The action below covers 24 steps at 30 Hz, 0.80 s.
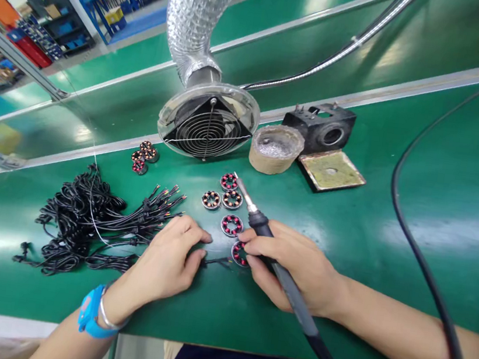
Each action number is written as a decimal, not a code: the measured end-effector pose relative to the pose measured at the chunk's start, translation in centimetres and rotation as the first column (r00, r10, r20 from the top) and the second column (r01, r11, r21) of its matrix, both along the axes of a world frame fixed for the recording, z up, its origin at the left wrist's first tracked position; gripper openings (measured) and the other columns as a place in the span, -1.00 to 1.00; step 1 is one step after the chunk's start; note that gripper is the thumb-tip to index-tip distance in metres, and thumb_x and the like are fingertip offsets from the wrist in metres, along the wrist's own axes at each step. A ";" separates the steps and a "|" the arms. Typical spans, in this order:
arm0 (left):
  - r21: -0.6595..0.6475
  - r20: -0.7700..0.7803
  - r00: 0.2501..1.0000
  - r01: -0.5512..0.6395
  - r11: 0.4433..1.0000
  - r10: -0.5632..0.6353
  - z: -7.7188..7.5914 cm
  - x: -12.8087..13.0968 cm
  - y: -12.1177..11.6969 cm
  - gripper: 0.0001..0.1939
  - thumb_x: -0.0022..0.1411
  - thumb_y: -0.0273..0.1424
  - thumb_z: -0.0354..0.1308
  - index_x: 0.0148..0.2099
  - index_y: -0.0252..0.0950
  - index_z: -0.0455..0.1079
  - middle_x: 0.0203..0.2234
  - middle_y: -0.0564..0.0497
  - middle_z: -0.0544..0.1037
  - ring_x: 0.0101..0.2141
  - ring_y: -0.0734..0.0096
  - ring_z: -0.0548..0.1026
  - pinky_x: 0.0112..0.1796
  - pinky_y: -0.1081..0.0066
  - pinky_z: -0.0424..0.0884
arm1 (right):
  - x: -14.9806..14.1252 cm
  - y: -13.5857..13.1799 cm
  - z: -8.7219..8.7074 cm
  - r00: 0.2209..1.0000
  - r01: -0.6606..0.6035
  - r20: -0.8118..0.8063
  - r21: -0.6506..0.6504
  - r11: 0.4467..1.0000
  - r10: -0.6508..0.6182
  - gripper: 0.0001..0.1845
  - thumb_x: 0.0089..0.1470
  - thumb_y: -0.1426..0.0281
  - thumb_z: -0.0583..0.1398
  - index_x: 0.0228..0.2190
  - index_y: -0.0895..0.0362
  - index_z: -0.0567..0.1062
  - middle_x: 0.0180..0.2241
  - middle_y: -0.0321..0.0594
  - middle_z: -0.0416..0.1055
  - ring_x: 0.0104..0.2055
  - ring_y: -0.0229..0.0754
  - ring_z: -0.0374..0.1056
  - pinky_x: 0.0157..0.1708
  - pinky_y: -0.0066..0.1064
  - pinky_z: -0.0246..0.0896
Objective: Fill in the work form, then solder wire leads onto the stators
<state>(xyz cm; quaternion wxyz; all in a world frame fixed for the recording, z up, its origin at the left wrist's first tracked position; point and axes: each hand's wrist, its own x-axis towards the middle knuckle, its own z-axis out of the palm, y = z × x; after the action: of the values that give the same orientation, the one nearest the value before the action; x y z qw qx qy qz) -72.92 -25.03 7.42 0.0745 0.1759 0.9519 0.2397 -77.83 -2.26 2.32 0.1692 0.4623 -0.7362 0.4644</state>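
Observation:
My right hand (292, 263) is wrapped round a soldering iron (260, 220), whose metal tip points up and left near the far motor stators. A fingertip of that hand meets the edge of the nearest red-wound stator (238, 253), partly covering it. Just above lies another red-wound stator (232, 225). My left hand (172, 256) rests on the bench with fingers curled and thumb low. From beneath its thumb a black cable (216, 260) emerges, its thin wire ends reaching toward the nearest stator. The grip itself is largely hidden under the hand.
A heap of black cables (80, 211) lies left on the green bench (369, 267). Small copper-wound stators (145, 152) sit behind it. At the back stand a fume extractor hood (209, 125), a round solder-filled pot (276, 149), a black iron holder (321, 128) and a sponge tray (333, 171).

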 end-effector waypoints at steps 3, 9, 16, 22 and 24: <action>-0.049 -0.010 1.000 -0.014 0.999 0.014 -0.5 0.0 -0.1 -0.91 0.29 -0.51 0.02 -0.21 -0.30 0.34 -0.30 -0.03 0.36 -0.23 0.31 0.32 -0.17 0.29 0.28 | 0.0 0.0 0.1 1.000 0.005 -0.015 -0.006 1.000 -0.005 -0.76 0.03 0.62 0.13 -0.24 0.15 0.32 -0.37 -0.13 0.46 -0.38 -0.16 0.37 -0.40 -0.33 0.33; -0.060 0.014 1.000 0.015 0.998 -0.015 -0.6 0.0 -0.2 -0.98 0.30 -0.48 0.07 -0.22 -0.27 0.30 -0.29 0.00 0.35 -0.22 0.30 0.30 -0.19 0.32 0.26 | 0.0 0.0 0.2 1.000 0.002 -0.016 -0.021 1.000 -0.002 -0.74 0.03 0.62 0.13 -0.22 0.14 0.33 -0.36 -0.15 0.47 -0.35 -0.15 0.40 -0.38 -0.33 0.37; 0.034 0.116 0.990 -0.086 0.996 0.082 0.2 0.4 0.6 -0.89 0.36 -0.46 -0.11 -0.26 -0.25 0.16 -0.37 0.04 0.32 -0.34 0.36 0.29 -0.30 0.34 0.21 | 0.1 -0.2 0.7 1.000 0.008 0.005 -0.085 0.996 -0.008 -0.68 0.00 0.66 0.15 -0.20 0.14 0.33 -0.30 -0.13 0.47 -0.35 -0.19 0.39 -0.36 -0.34 0.39; 0.151 0.186 0.977 -0.132 0.980 0.103 1.0 1.1 2.0 -0.89 0.38 -0.39 -0.12 -0.26 -0.23 0.15 -0.40 0.08 0.36 -0.40 0.40 0.30 -0.35 0.37 0.17 | 0.6 -1.3 1.6 1.000 -0.020 0.005 -0.067 0.998 0.020 -0.75 0.05 0.64 0.15 -0.23 0.13 0.33 -0.35 -0.16 0.46 -0.36 -0.20 0.38 -0.37 -0.38 0.36; 0.175 0.169 0.979 -0.146 0.974 0.116 1.0 1.3 2.2 -0.88 0.38 -0.39 -0.12 -0.26 -0.23 0.15 -0.40 0.08 0.37 -0.41 0.40 0.30 -0.36 0.38 0.18 | 0.5 -1.7 1.8 0.999 -0.050 -0.008 -0.029 0.998 0.050 -0.77 0.08 0.64 0.12 -0.25 0.12 0.33 -0.38 -0.19 0.45 -0.40 -0.24 0.35 -0.39 -0.41 0.34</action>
<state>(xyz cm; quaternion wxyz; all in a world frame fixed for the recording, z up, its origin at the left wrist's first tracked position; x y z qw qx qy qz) -71.58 -22.87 8.41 0.1169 0.0991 0.9258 0.3456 -77.29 -3.93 4.15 0.1670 0.4799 -0.7169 0.4773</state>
